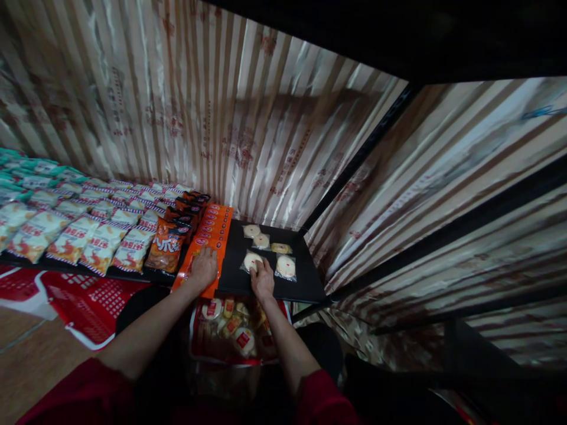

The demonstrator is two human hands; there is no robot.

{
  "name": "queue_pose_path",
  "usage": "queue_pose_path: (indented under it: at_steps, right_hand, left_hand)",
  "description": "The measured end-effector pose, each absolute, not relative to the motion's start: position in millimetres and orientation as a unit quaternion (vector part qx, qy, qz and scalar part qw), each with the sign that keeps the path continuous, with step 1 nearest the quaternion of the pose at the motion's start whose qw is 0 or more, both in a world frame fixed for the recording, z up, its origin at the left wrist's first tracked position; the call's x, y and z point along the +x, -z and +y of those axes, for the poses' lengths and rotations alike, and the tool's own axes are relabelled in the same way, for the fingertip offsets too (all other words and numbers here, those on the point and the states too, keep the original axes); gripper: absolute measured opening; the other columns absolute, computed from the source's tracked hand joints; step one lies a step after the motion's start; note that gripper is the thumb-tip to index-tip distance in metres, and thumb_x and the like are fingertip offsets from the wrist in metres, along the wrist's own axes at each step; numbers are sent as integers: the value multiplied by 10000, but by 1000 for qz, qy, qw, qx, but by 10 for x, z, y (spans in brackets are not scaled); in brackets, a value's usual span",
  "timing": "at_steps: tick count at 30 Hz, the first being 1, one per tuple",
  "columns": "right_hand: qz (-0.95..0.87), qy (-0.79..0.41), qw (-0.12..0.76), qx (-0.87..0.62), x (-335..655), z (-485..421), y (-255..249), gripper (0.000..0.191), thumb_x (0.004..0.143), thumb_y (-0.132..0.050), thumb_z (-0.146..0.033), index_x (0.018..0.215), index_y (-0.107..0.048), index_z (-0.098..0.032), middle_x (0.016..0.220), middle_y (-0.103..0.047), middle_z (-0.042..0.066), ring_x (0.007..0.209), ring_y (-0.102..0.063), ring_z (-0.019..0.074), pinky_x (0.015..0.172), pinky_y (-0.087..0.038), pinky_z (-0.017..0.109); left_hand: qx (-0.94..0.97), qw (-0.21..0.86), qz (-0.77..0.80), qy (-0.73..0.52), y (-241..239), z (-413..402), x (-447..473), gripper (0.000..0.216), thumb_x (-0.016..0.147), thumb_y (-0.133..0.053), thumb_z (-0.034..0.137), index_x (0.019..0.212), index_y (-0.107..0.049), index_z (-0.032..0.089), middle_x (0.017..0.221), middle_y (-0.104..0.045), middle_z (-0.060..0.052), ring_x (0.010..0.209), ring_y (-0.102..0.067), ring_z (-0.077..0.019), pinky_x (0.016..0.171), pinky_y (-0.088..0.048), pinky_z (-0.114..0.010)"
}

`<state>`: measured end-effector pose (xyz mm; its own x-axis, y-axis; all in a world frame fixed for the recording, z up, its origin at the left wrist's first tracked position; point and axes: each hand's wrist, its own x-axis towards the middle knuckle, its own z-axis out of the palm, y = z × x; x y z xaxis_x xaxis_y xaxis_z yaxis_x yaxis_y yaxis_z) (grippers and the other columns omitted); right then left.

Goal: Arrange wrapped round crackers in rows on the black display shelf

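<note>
My right hand [262,278] pinches the edge of a round pale cake [248,260] in a clear wrapper, which lies on the black shelf [237,280]. Several similar wrapped cakes lie around it, among them one with a red dot [286,266] to the right and a yellowish one [281,248] behind. To the left, my left hand [204,270] has its fingers curled down on a flat orange packet [212,227] with printed round marks. Its fingertips are partly hidden, and the packet runs from front to back along the shelf.
Rows of white snack bags [128,248] and orange-brown bags [165,245] fill the shelf's left side, with green bags [44,171] beyond. Below the shelf stands a red basket [193,348] of wrapped cakes. Black frame bars [363,159] and striped sheeting [274,118] enclose the right and back.
</note>
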<state>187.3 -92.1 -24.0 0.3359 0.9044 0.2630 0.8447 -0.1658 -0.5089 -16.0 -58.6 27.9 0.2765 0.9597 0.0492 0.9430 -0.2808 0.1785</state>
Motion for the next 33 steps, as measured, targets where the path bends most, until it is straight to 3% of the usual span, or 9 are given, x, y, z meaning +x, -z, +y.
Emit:
queue_pose_path:
  at_steps: [9, 14, 19, 33]
  right_hand:
    - [-552, -51, 334, -762, 1847, -921, 314, 367, 811, -519, -276, 1145, -619, -161, 1306, -483, 168, 1207, -450, 285, 991, -362, 409]
    - [-562, -39, 353, -747, 1872, -891, 347, 353, 797, -518, -254, 1118, -628, -153, 1158, -579, 156, 1174, -452, 286, 1012, -320, 430]
    - [-578, -32, 323, -749, 1893, -880, 366, 375, 806, -502, -244, 1141, -610, -115, 1146, -589, 175, 1163, -457, 289, 1011, -312, 438]
    - [-581, -17, 346, -736, 1903, -843, 389, 304, 796, -495, -246, 1049, -627, -144, 1049, -618, 135, 1084, -498, 274, 970, -332, 422]
  left_hand:
    - [814, 67, 574, -57, -327, -560, -148, 370, 895, -312, 268, 1171, -545, 190, 1271, -518, -115, 1157, -442, -274, 952, -366, -415]
    - [819, 84, 566, -31, -393, -532, -119, 389, 894, -288, 245, 1183, -537, 169, 1345, -481, -109, 1176, -430, -279, 983, -337, -428]
    - [816, 96, 569, -20, -372, -481, -109, 408, 883, -314, 251, 1242, -500, 196, 1399, -445, -78, 1219, -399, -300, 973, -340, -465]
    - [807, 113, 579, -12, -248, -419, -60, 410, 884, -347, 273, 1271, -478, 233, 1468, -361, -48, 1292, -311, -355, 965, -303, -534]
